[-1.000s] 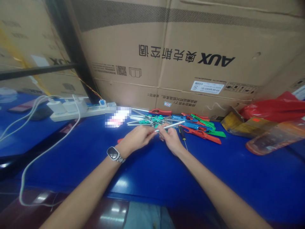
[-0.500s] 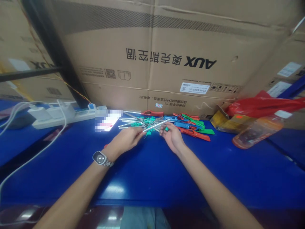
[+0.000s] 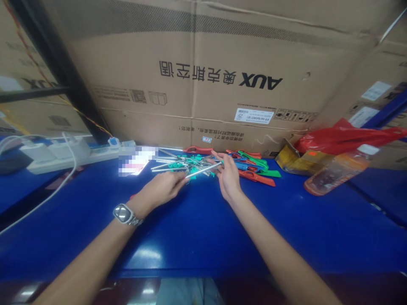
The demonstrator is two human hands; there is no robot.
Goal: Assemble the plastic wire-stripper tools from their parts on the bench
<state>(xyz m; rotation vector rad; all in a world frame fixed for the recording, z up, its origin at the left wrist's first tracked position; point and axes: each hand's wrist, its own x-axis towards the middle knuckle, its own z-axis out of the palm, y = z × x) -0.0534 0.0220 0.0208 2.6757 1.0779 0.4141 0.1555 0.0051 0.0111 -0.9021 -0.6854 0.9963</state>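
My left hand (image 3: 167, 186), wearing a watch on its wrist, pinches the lower left end of a thin metal tube (image 3: 203, 170). The tube slants up to the right, above the blue table. At its far end my right hand (image 3: 228, 173) has its fingers round a small green plastic piece (image 3: 222, 162), which meets the tube's tip; some fingertips are hidden. Behind the hands lies a pile of metal tubes (image 3: 163, 161) and green plastic pieces (image 3: 192, 160). Long-nosed lighters with red (image 3: 257, 178), blue and green handles lie right of my right hand.
A large cardboard box (image 3: 197, 97) stands behind the blue table (image 3: 178, 228). To the left are a power strip (image 3: 76, 154) with white cables and a lit phone (image 3: 144, 160). At right lie a drink bottle (image 3: 340, 171), a yellow carton (image 3: 291, 159) and a red bag (image 3: 349, 135).
My right hand has brought the green plastic piece up to the tube's tip, its fingers now more raised. My left hand keeps its pinch on the tube. The view has shifted slightly right.
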